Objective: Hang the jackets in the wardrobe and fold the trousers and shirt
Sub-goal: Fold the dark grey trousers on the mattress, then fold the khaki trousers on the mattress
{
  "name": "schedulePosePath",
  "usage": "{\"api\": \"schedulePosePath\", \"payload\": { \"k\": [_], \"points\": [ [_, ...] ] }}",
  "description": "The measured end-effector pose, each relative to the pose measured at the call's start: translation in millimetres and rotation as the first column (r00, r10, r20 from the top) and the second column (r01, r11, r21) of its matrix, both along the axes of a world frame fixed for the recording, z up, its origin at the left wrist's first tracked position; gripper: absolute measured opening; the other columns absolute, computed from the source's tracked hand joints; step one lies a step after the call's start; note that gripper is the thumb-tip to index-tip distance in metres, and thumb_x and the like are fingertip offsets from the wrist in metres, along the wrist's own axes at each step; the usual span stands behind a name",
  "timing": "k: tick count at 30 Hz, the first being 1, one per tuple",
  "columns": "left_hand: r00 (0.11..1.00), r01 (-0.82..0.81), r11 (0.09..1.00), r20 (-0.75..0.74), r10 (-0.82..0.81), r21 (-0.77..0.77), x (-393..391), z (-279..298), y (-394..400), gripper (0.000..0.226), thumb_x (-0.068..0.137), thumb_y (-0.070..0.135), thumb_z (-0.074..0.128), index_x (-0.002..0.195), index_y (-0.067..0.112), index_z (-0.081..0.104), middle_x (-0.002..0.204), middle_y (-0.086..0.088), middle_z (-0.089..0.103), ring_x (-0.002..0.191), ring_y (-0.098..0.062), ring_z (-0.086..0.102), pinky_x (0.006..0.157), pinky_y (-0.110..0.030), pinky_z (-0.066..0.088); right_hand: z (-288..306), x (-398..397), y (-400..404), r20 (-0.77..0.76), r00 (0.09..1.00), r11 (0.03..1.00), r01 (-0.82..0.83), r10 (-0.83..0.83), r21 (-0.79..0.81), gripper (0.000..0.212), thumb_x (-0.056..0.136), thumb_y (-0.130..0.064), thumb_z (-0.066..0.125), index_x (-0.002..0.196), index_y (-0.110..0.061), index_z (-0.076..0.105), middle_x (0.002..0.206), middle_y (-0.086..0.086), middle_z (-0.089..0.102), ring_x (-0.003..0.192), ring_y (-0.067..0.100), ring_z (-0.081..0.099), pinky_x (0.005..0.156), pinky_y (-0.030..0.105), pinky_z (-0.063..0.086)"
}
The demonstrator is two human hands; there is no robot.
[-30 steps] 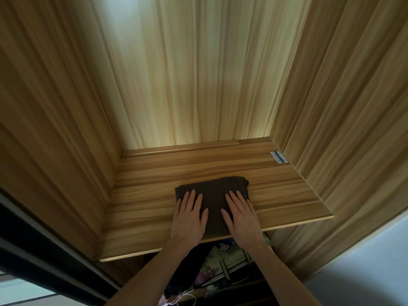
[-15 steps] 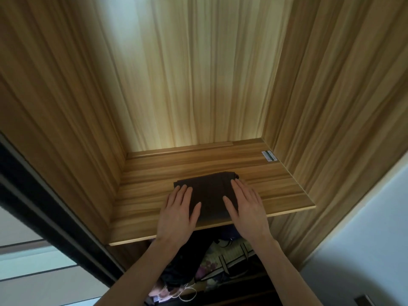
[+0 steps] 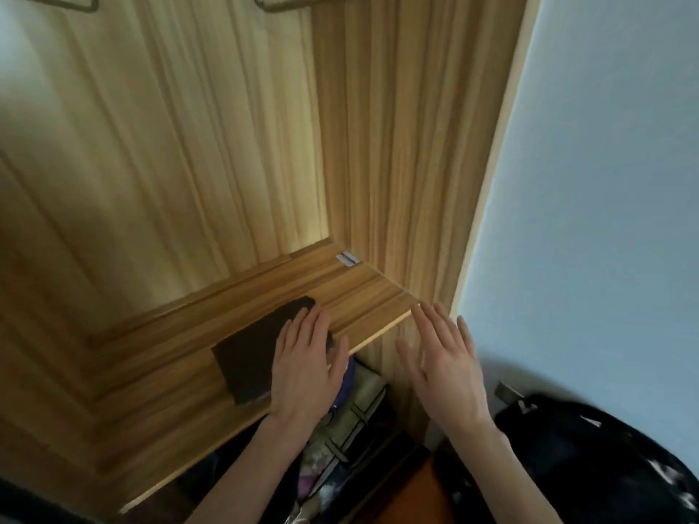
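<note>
On the wardrobe shelf [image 3: 159,376] a dark folded garment [image 3: 257,353] lies flat, near the front edge and toward the right half of the board. Whether it is the trousers or the shirt cannot be told from its colour and shape alone. Its long axis runs on a slant, from the near-left corner up to a far-right corner that points toward the back of the wardrobe, roughly in line with the shelf's front edge as seen from here.

Left hand [image 3: 306,368] lies palm down with straight fingers over the garment's right end, fingertips reaching toward its far corner; it grips nothing and seems only to rest on or press the cloth. Right hand [image 3: 444,366] is flat and open too, fingers spread, but it is off the shelf altogether, in the air before the wardrobe's right side panel [image 3: 412,183] and the pale wall [image 3: 586,221], holding nothing.

So the garment lies to the left of the right hand and directly beneath the left, which is plainly the nearer one. Any last nudge or smoothing would fall to the left hand, pushing along the slant toward the back. This piece looks stowed, and the open right hand is placed to go for the next item.

Below the shelf, patterned fabrics and bags [image 3: 351,417] show between the forearms, and a dark bundle [image 3: 590,459] sits low right, too blurred to name. Two metal fittings [image 3: 264,3] show at the top edge.
</note>
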State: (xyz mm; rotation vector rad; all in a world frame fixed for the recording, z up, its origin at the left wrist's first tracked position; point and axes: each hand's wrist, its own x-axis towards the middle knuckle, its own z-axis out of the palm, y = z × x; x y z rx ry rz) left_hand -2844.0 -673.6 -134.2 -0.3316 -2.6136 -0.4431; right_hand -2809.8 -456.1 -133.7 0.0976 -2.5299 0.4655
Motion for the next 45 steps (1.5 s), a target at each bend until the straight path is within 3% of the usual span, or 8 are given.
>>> {"api": "schedulePosePath", "payload": {
  "k": [3, 7, 11, 17, 24, 30, 35, 45],
  "points": [
    [0.98, 0.196, 0.981, 0.014, -0.196, 0.013, 5, 8, 28, 0.056, 0.106, 0.049, 0.036, 0.147, 0.014, 0.053, 0.149, -0.007, 0.057, 0.143, -0.023, 0.047, 0.122, -0.044, 0.036, 7, 39, 14, -0.003, 0.976, 0.976, 0.216, -0.216, 0.017, 0.06, 0.107, -0.045, 0.046, 0.156, -0.01, 0.046, 0.161, 0.007, 0.047, 0.156, 0.025, 0.033, 0.128, 0.05, 0.024],
    [0.904, 0.427, 0.902, -0.036, -0.426, 0.061, 25, 8, 65, 0.051, 0.104, 0.042, 0.05, 0.144, 0.011, 0.057, 0.147, -0.009, 0.06, 0.138, -0.028, 0.053, 0.114, -0.051, 0.043, 10, 92, 36, 0.064, 0.886, 0.888, 0.455, -0.459, 0.065, 0.063, 0.11, -0.051, 0.04, 0.161, -0.014, 0.038, 0.167, 0.005, 0.038, 0.159, 0.023, 0.023, 0.13, 0.048, 0.017],
    [0.792, 0.61, 0.788, -0.081, -0.605, 0.075, 52, -1, 102, 0.05, 0.102, 0.039, 0.053, 0.14, 0.007, 0.06, 0.146, -0.012, 0.059, 0.14, -0.032, 0.051, 0.115, -0.052, 0.041, 11, 157, 52, 0.09, 0.743, 0.748, 0.651, -0.663, 0.128, 0.068, 0.108, -0.057, 0.037, 0.163, -0.016, 0.035, 0.168, 0.004, 0.035, 0.16, 0.022, 0.021, 0.131, 0.046, 0.013],
    [0.666, 0.746, 0.664, -0.017, -0.746, 0.054, 113, -10, 150, 0.056, 0.104, 0.045, 0.045, 0.143, 0.006, 0.058, 0.147, -0.016, 0.059, 0.14, -0.035, 0.051, 0.115, -0.057, 0.039, 13, 263, 57, 0.115, 0.508, 0.52, 0.823, -0.854, 0.229, 0.073, 0.106, -0.061, 0.03, 0.162, -0.015, 0.036, 0.167, 0.006, 0.036, 0.159, 0.026, 0.024, 0.13, 0.048, 0.015],
    [0.456, 0.89, 0.454, -0.062, -0.888, 0.051, 215, 0, 196, 0.057, 0.106, 0.046, 0.041, 0.145, 0.009, 0.057, 0.149, -0.012, 0.058, 0.146, -0.03, 0.046, 0.119, -0.055, 0.036, 22, 390, 46, 0.02, 0.306, 0.305, 0.938, -0.952, 0.163, 0.069, 0.104, -0.058, 0.038, 0.155, -0.013, 0.048, 0.159, 0.011, 0.049, 0.153, 0.03, 0.038, 0.128, 0.051, 0.022],
    [0.29, 0.956, 0.288, -0.047, -0.956, 0.051, 326, 15, 213, 0.056, 0.106, 0.048, 0.04, 0.146, 0.012, 0.055, 0.149, -0.011, 0.058, 0.144, -0.03, 0.047, 0.12, -0.054, 0.037, 30, 509, 24, 0.001, 0.145, 0.144, 0.98, -0.989, 0.139, 0.064, 0.104, -0.057, 0.044, 0.154, -0.017, 0.047, 0.157, 0.006, 0.051, 0.153, 0.027, 0.037, 0.128, 0.051, 0.022],
    [0.132, 0.986, 0.129, -0.014, -0.991, 0.106, 435, 21, 213, 0.062, 0.106, 0.057, 0.031, 0.148, 0.017, 0.053, 0.151, -0.008, 0.056, 0.145, -0.028, 0.047, 0.119, -0.055, 0.039, 37, 621, -13, -0.01, -0.031, -0.032, 0.993, -0.999, 0.111, 0.059, 0.106, -0.057, 0.045, 0.15, -0.018, 0.051, 0.155, 0.005, 0.053, 0.153, 0.026, 0.038, 0.128, 0.052, 0.023],
    [-0.237, 0.958, -0.239, -0.032, -0.971, 0.16, 647, 16, 180, 0.057, 0.107, 0.054, 0.039, 0.146, 0.016, 0.055, 0.148, -0.006, 0.058, 0.145, -0.023, 0.044, 0.118, -0.053, 0.039, 31, 815, -113, -0.032, -0.346, -0.347, 0.934, -0.938, 0.082, 0.06, 0.104, -0.053, 0.052, 0.151, -0.015, 0.052, 0.153, 0.006, 0.055, 0.151, 0.025, 0.04, 0.127, 0.051, 0.024]
  ]
}}
